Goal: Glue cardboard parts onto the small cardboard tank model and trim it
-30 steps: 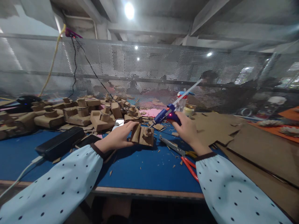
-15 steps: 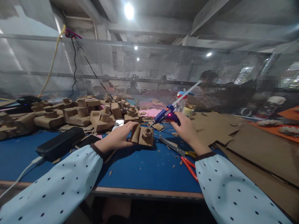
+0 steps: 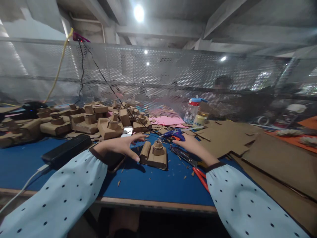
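A small cardboard model with a round raised turret sits on the blue table in front of me. Just left of it is my left hand, thumb and fingers spread, holding nothing. My right hand has its fingers around the blue glue gun, which lies low over the table behind the model, nozzle pointing left. A pale glue stick sticks out of its back end. Scissors and red-handled pliers lie beneath and beside my right forearm.
Several similar cardboard models crowd the back left. A black power bank with a white cable lies at the left. Cardboard sheets cover the right side. A bottle and a yellow can stand behind, before a perforated metal screen.
My left hand has let go of the cardboard model, which now rests flat on the table. My right hand has lowered the glue gun from its raised tilt down towards the tabletop.
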`<state>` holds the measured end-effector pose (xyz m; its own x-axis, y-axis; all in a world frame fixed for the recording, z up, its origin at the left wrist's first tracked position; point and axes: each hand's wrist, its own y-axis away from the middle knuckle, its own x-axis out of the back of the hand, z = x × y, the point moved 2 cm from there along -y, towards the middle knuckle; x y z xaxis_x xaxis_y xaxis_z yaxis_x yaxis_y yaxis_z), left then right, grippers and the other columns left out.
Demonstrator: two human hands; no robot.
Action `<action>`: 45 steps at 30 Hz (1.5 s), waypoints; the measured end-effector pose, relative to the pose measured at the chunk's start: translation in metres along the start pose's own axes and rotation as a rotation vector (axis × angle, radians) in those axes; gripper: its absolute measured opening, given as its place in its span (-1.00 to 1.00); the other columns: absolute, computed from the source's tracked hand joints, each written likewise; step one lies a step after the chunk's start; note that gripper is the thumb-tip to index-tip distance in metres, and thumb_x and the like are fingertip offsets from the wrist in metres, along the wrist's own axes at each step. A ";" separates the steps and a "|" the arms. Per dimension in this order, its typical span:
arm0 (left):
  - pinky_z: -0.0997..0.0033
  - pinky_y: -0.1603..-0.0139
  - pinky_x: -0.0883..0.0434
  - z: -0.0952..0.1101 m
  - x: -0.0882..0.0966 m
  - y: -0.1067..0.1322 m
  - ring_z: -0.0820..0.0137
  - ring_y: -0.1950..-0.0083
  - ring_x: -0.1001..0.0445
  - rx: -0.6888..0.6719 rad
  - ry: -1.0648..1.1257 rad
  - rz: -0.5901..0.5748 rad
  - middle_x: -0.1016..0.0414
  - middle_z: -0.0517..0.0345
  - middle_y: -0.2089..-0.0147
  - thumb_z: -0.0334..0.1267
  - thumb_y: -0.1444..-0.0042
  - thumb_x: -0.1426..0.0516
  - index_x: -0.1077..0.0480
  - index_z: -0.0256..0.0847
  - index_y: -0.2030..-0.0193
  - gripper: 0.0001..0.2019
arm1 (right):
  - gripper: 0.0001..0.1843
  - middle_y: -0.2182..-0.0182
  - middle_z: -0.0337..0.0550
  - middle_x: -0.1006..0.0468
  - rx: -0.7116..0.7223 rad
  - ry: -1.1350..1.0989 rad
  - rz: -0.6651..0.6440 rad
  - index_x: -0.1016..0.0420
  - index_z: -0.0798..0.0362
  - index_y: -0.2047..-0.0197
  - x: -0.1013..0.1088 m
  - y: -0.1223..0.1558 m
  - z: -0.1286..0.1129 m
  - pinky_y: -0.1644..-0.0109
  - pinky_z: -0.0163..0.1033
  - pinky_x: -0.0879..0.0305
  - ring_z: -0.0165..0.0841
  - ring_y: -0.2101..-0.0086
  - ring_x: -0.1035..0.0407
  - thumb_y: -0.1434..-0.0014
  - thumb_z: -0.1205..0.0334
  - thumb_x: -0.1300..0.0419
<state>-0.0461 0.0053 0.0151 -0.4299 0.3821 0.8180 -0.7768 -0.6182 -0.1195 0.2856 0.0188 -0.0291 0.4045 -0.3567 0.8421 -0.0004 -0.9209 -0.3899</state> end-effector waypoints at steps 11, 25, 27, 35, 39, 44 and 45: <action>0.07 -0.05 -0.40 -0.042 0.015 -0.009 0.05 -0.02 -0.47 0.201 -0.558 0.514 -0.55 -0.13 0.06 -0.18 -0.17 -0.10 -0.50 -0.26 0.05 -0.70 | -0.66 0.12 0.12 -0.61 0.055 0.037 0.015 -0.49 0.10 0.07 -0.004 -0.007 0.013 0.10 -0.08 -0.39 -0.10 0.14 -0.51 -0.04 0.25 -0.29; 0.16 0.01 -0.39 -0.051 -0.007 -0.024 0.15 0.08 -0.52 0.010 -0.572 0.336 -0.62 -0.05 0.15 -0.23 -0.28 -0.06 -0.58 -0.14 0.11 -0.74 | -0.62 0.09 0.05 -0.48 0.173 0.032 0.351 -0.43 0.04 0.03 0.003 -0.009 0.013 -0.08 0.10 -0.28 -0.04 0.03 -0.36 -0.11 0.07 -0.18; 0.17 0.02 -0.41 -0.048 -0.006 -0.024 0.15 0.08 -0.53 0.022 -0.559 0.397 -0.62 -0.07 0.13 -0.21 -0.30 -0.03 -0.58 -0.16 0.09 -0.71 | -0.65 0.11 0.05 -0.47 0.173 0.007 0.375 -0.44 0.05 0.06 0.008 -0.008 0.008 -0.08 0.09 -0.28 -0.04 0.04 -0.35 -0.11 0.08 -0.18; 0.31 0.12 -0.48 0.003 -0.008 -0.013 0.32 0.17 -0.56 -0.258 -0.626 0.781 -0.62 0.04 0.20 -0.13 -0.36 -0.02 -0.57 -0.12 0.13 -0.70 | -0.80 0.16 -0.02 -0.53 0.438 -0.196 0.433 -0.49 0.00 0.13 0.039 0.011 -0.041 -0.06 0.05 -0.28 -0.12 0.08 -0.39 -0.24 0.16 -0.10; 0.38 0.20 -0.47 0.033 -0.019 -0.008 0.40 0.25 -0.53 -0.480 -0.732 0.878 -0.60 0.13 0.28 -0.26 -0.32 -0.09 -0.51 -0.12 0.20 -0.84 | -0.79 0.16 -0.06 -0.58 0.586 -0.236 0.361 -0.50 -0.04 0.09 0.046 0.028 -0.067 -0.04 0.02 -0.32 -0.16 0.10 -0.43 -0.29 0.18 -0.08; 0.44 0.29 -0.41 0.048 -0.028 -0.007 0.45 0.36 -0.45 -0.608 -0.876 0.930 -0.52 0.20 0.37 -0.35 -0.29 -0.12 -0.36 -0.14 0.38 -0.82 | -0.75 0.29 -0.12 -0.60 0.700 -0.281 0.288 -0.49 -0.02 -0.01 0.042 0.043 -0.087 0.10 -0.11 -0.40 -0.26 0.25 -0.47 -0.32 0.18 -0.09; 0.43 0.30 -0.40 0.049 -0.030 -0.007 0.45 0.37 -0.43 -0.628 -0.912 0.930 -0.51 0.21 0.38 -0.36 -0.28 -0.13 -0.35 -0.14 0.37 -0.83 | -0.73 0.28 -0.13 -0.61 0.710 -0.307 0.274 -0.48 -0.02 -0.04 0.041 0.045 -0.090 0.10 -0.13 -0.41 -0.28 0.26 -0.47 -0.33 0.18 -0.08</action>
<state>-0.0055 -0.0358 0.0195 -0.6312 -0.6940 0.3463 -0.5575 0.0955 -0.8247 0.2196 -0.0518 0.0210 0.7063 -0.4007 0.5836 0.4020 -0.4515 -0.7966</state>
